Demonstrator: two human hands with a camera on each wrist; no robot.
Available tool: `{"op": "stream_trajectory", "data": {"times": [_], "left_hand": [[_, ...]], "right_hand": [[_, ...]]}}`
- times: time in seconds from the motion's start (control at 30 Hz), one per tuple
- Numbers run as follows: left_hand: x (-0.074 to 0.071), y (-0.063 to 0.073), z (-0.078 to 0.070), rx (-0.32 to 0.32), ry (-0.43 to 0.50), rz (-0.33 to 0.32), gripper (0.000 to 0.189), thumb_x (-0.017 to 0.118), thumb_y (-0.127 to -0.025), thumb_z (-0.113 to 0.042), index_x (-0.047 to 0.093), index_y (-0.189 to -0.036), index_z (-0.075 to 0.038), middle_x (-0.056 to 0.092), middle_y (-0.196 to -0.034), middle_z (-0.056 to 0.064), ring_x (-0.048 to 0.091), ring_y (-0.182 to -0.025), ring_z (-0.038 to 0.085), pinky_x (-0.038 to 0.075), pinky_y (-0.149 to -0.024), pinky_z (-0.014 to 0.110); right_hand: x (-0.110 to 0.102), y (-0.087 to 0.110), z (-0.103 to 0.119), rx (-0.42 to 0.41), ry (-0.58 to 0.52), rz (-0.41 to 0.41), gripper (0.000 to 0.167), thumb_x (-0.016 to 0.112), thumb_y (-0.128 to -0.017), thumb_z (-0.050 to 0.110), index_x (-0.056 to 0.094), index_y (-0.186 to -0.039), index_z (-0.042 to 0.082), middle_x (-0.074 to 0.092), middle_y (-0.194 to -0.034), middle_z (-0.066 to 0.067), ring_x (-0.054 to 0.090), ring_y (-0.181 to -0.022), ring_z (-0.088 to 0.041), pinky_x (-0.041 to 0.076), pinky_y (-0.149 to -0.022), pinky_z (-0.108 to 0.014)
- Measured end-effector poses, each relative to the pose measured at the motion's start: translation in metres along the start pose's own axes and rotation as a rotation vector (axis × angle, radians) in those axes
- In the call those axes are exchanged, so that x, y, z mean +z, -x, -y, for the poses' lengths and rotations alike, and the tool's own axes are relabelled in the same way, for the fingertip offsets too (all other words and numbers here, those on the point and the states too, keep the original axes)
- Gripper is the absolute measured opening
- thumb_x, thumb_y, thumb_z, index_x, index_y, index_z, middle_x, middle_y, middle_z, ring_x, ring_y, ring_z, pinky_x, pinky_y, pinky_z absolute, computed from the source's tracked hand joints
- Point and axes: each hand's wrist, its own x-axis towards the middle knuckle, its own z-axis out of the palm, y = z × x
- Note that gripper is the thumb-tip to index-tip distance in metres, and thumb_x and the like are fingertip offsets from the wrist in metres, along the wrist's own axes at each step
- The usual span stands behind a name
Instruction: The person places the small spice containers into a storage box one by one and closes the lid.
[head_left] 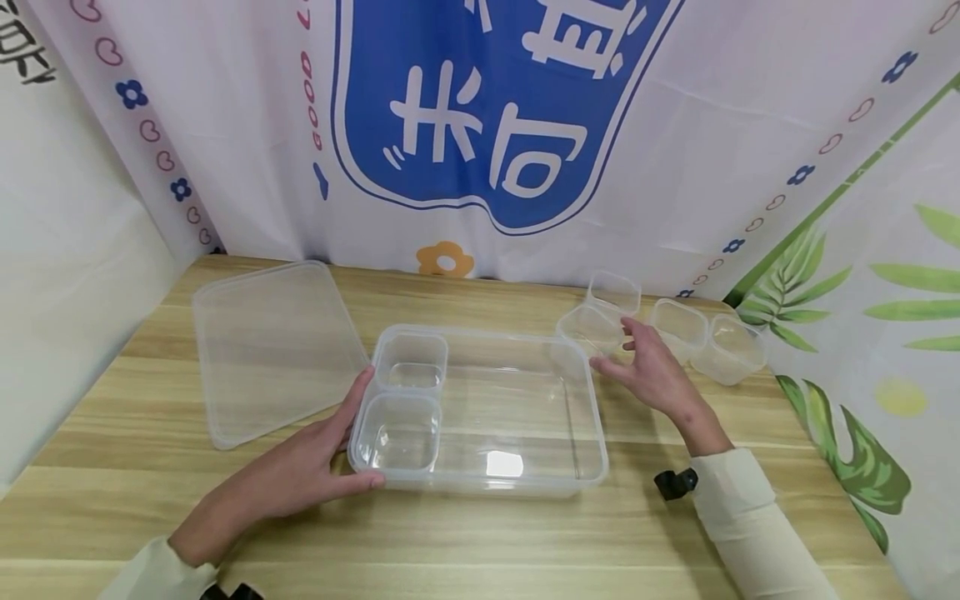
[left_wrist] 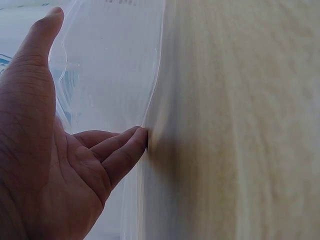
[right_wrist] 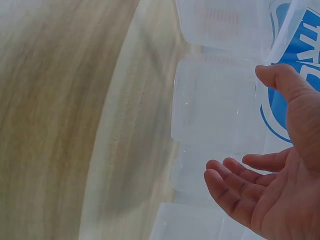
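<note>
A large clear plastic box [head_left: 510, 417] stands in the middle of the table, with two small clear containers [head_left: 408, 362] in its left end. My left hand [head_left: 311, 467] rests against the box's left end, its thumb by the front rim and its fingers along the side. In the left wrist view, the fingertips [left_wrist: 137, 137] touch the box's lower wall. To the right of the box, my right hand [head_left: 656, 371] reaches with thumb and fingers spread beside a loose small container [head_left: 588, 329]. Nothing is gripped in it; whether it touches that container, I cannot tell.
A flat translucent lid [head_left: 277, 350] lies at the left, its edge near the box. Further small containers [head_left: 678, 325] stand in a group at the back right. Behind the wooden table [head_left: 450, 550] hangs a printed curtain [head_left: 255, 150].
</note>
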Motion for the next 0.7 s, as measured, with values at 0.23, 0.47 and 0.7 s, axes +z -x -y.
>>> {"op": "stream_trajectory", "data": {"times": [0.23, 0.47, 0.7], "left_hand": [[0.0001, 0.0001, -0.0005, 0.001, 0.003, -0.001, 0.121, 0.079, -0.088, -0.055, -0.010, -0.166, -0.029, 0.033, -0.159, 0.027, 0.046, -0.136, 0.042, 0.041, -0.106, 0.060], [-0.0001, 0.0003, -0.0008, 0.000, 0.007, 0.001, 0.121, 0.079, -0.088, -0.055, -0.012, -0.165, -0.031, 0.033, -0.159, 0.027, 0.046, -0.136, 0.042, 0.040, -0.106, 0.060], [-0.0001, 0.0002, -0.0006, 0.001, 0.004, -0.001, 0.121, 0.079, -0.088, -0.053, -0.011, -0.165, -0.030, 0.034, -0.158, 0.027, 0.048, -0.135, 0.042, 0.041, -0.105, 0.060]], "right_hand": [[0.0012, -0.0025, -0.0024, 0.003, 0.005, -0.009, 0.096, 0.074, -0.095, 0.045, 0.024, -0.158, -0.008, 0.035, -0.152, -0.032, 0.048, -0.131, -0.047, 0.046, -0.099, -0.062], [0.0040, -0.0041, -0.0039, 0.007, 0.007, -0.005, 0.095, 0.075, -0.095, 0.041, 0.023, -0.158, -0.008, 0.035, -0.153, -0.032, 0.049, -0.130, -0.046, 0.045, -0.100, -0.061], [0.0043, -0.0031, -0.0031, 0.004, 0.000, 0.000, 0.095, 0.074, -0.096, 0.042, 0.023, -0.158, -0.008, 0.036, -0.151, -0.033, 0.050, -0.129, -0.047, 0.045, -0.100, -0.062]]}}
